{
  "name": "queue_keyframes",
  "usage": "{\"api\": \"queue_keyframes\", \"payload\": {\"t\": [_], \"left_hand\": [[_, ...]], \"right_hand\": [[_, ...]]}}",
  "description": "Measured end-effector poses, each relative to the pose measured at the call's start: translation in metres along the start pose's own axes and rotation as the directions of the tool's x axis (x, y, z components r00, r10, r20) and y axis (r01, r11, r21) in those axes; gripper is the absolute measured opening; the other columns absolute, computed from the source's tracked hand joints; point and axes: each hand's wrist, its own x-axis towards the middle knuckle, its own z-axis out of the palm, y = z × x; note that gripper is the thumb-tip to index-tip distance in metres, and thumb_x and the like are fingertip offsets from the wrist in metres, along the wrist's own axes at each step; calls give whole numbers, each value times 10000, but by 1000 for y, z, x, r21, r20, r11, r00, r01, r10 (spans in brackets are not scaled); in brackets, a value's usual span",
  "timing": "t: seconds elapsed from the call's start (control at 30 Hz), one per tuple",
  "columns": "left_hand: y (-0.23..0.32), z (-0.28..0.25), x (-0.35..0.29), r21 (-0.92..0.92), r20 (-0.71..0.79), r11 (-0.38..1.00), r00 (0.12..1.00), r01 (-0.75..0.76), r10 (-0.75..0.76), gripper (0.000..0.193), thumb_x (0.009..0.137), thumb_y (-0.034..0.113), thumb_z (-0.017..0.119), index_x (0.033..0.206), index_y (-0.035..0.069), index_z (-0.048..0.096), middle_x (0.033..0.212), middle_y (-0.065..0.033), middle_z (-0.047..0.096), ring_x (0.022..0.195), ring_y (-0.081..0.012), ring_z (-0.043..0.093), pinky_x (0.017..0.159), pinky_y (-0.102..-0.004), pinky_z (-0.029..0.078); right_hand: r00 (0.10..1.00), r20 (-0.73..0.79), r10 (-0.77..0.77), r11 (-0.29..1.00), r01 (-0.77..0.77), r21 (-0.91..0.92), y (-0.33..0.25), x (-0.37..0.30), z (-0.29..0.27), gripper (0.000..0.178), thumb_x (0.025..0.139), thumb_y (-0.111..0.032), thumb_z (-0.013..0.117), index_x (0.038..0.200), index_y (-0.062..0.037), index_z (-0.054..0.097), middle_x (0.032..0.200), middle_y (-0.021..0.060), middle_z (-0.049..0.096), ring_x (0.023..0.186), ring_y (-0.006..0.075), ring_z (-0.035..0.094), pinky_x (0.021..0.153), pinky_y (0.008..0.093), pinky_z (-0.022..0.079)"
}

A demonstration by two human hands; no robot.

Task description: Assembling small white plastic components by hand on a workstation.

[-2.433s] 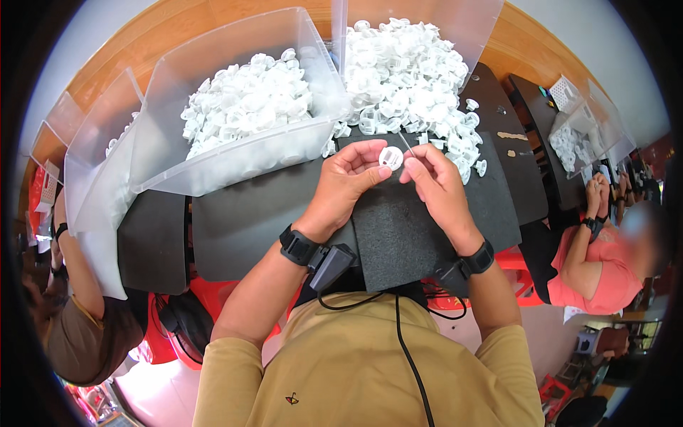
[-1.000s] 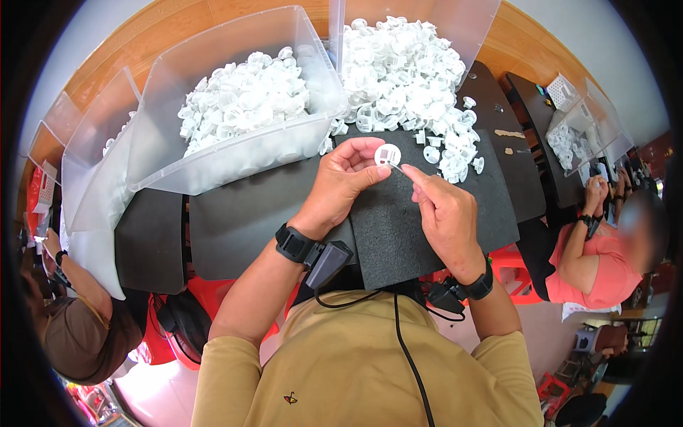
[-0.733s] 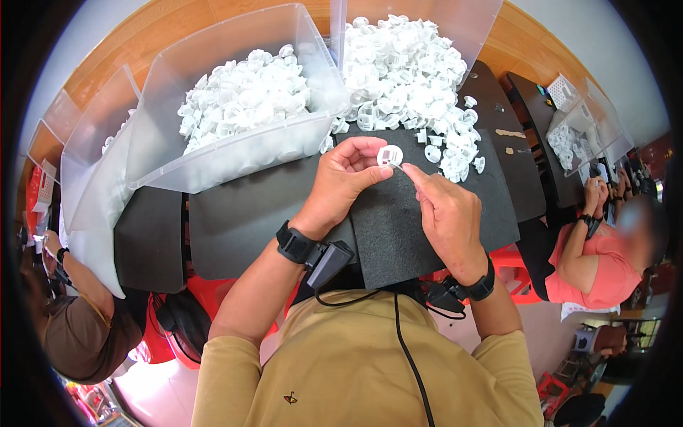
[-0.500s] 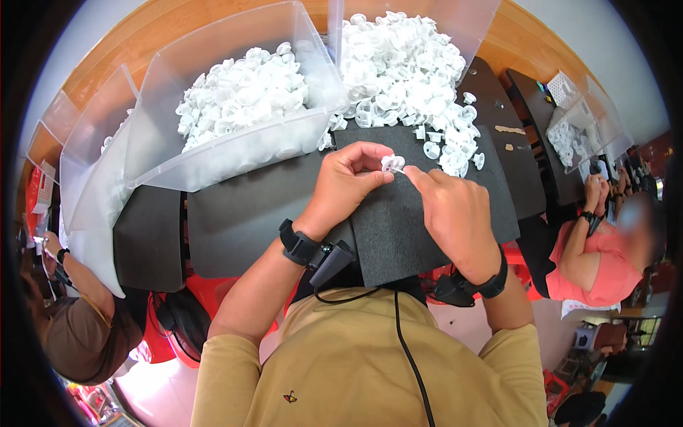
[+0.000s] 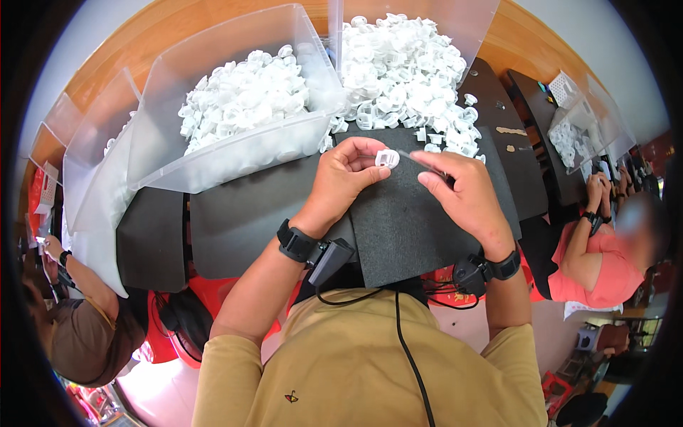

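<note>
Between the thumb and fingers of my left hand (image 5: 348, 174) is a small round white plastic part (image 5: 387, 158), turned with its slotted side showing. My right hand (image 5: 466, 188) grips a thin, slim tool (image 5: 420, 161), perhaps a small blade. Its tip points at the part, with a small gap between them. Much of the tool's handle is hidden in my fingers. Both hands are over a dark grey mat (image 5: 434, 228). Beyond them lies a heap of similar white parts (image 5: 405, 71), some spilled onto the mat's far edge.
A clear plastic bin (image 5: 235, 165) with many white parts stands at the far left. A second clear bin (image 5: 484, 25) is behind the heap. Co-workers sit at the left (image 5: 82, 338) and right (image 5: 594, 260). A black cable (image 5: 405, 349) hangs down my front.
My right hand has drawn back to the right, taking the tool off the part. In my left fingers the white part has turned, and its slotted side shows now.
</note>
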Motion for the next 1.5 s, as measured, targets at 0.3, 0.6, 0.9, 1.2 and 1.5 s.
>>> {"api": "queue_keyframes", "payload": {"t": [0.3, 0.6, 0.9, 1.2, 1.5], "left_hand": [[7, 5, -1, -166, 80, 980, 992, 112, -100, 361, 819, -53, 693, 1154, 1, 570, 1109, -89, 624, 1016, -132, 614, 907, -268, 507], [10, -1, -3, -282, 71, 934, 976, 219, -207, 362, 873, 6, 656, 1219, 34, 554, 1127, -61, 617, 1048, -155, 614, 917, -268, 511], [7, -2, 0, -326, 103, 921, 977, 212, -188, 360, 875, 28, 661, 1220, 46, 559, 1128, -65, 633, 1039, -164, 629, 893, -263, 518], [7, -2, -1, -265, 66, 938, 975, 223, -213, 337, 886, 17, 648, 1211, 55, 569, 1144, -69, 631, 1019, -167, 639, 858, -251, 544], [3, -2, -1, -203, 40, 958, 979, 204, -200, 335, 874, 24, 667, 1195, 34, 574, 1107, -82, 648, 1029, -164, 635, 880, -268, 532]], "right_hand": [[989, -19, 145, 878, -120, 463, 16, 17, 38, 213, 858, -71, 677, 1065, -20, 685, 844, 37, 688, 731, 67, 596, 655, 221, 472], [991, -97, 92, 969, -66, 238, -4, 9, 22, 241, 895, -43, 585, 1126, -13, 646, 780, 76, 650, 654, 110, 582, 600, 248, 455], [988, -123, 97, 964, -63, 257, -4, -27, 31, 254, 880, -6, 561, 1125, -23, 623, 797, 104, 582, 678, 202, 576, 630, 305, 461], [976, -117, 185, 964, -158, 212, -10, -31, 34, 329, 873, -3, 571, 1187, -71, 641, 704, 125, 611, 592, 199, 594, 577, 300, 470], [989, -121, 82, 986, -64, 151, -9, -29, 35, 390, 868, 24, 532, 1235, -75, 616, 706, 154, 618, 590, 239, 610, 586, 340, 490]]}}
